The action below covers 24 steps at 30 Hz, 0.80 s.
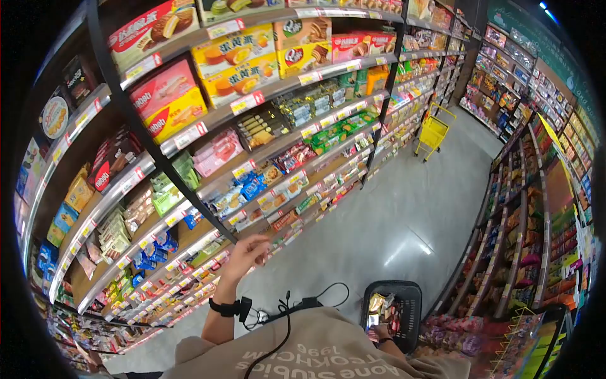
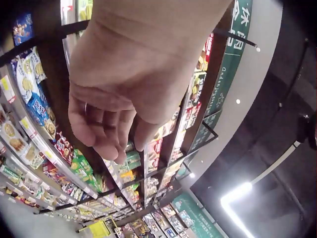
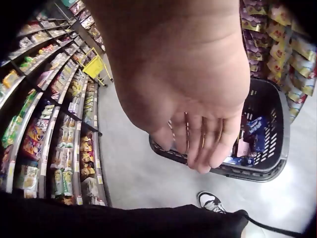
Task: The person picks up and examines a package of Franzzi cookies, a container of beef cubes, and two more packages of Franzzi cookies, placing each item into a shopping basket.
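Note:
In the head view my left hand is raised beside the snack shelves, its fingers loosely bent around nothing. The left wrist view shows the same hand from the palm side, in front of rows of packaged snacks. My right hand hangs with long, relaxed fingers over the near side of a black shopping basket. It holds nothing that shows. Inside the basket lie a dark blue packet and other small packages, partly hidden by the hand.
Long shelves with boxed cakes and biscuit bags run along the left of the aisle. A yellow shopping cart stands farther along the grey floor. More snack shelves line the right side. Black cables lie across my shirt.

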Motion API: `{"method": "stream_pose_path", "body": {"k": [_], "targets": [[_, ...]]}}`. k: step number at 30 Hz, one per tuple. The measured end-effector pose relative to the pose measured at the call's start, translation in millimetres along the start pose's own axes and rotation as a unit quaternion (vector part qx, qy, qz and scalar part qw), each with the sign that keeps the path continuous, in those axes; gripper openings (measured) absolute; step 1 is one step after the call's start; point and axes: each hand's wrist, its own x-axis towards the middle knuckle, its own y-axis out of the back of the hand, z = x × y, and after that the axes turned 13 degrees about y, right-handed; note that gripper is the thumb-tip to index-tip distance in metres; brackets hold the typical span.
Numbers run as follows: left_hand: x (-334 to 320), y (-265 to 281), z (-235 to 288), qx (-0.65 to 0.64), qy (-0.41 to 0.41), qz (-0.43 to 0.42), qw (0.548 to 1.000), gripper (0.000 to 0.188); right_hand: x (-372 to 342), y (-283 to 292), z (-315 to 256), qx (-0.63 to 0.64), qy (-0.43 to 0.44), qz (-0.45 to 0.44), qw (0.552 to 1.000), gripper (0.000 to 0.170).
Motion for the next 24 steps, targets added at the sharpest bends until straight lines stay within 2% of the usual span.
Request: {"method": "stream_pose_path", "body": {"k": [1,3,5,10,13,16,17,18,19,21,24], "targets": [[4,-14,-1,0.013,-0.006,-0.011,1.000,0.024,-37,-1,-14,-0.066,0.029,0.004,0.997,0.025],[9,-41,0,0.031,-0.002,-0.028,0.999,0.026,-45,13,-18,-0.046,0.045,0.002,0.998,0.027],[11,-66,7,0.055,0.007,-0.047,0.997,0.027,-33,21,-15,-0.066,0.077,0.006,0.995,0.026],[23,-124,18,0.152,0.077,-0.164,0.972,0.030,22,18,-28,-0.004,0.177,0.014,0.984,0.023],[38,-153,17,0.202,0.143,-0.179,0.952,0.030,57,2,-26,-0.005,0.278,0.022,0.960,0.022],[43,-177,21,0.274,0.177,-0.204,0.923,0.032,89,-19,10,-0.038,0.379,0.057,0.923,0.021],[48,-172,10,0.286,0.170,-0.235,0.913,0.034,93,-24,27,-0.033,0.376,0.074,0.923,0.020],[48,-175,6,0.296,0.188,-0.222,0.909,0.033,96,-31,42,-0.023,0.374,0.089,0.923,0.020],[50,-184,9,0.260,0.237,-0.243,0.904,0.032,71,-35,30,0.036,0.261,0.110,0.958,0.025],[58,-192,-8,0.275,0.245,-0.222,0.903,0.030,36,-32,17,0.075,0.144,0.063,0.985,0.030],[62,-210,-21,0.312,0.256,-0.218,0.888,0.029,28,-19,37,-0.020,0.082,0.058,0.995,0.029]]}}
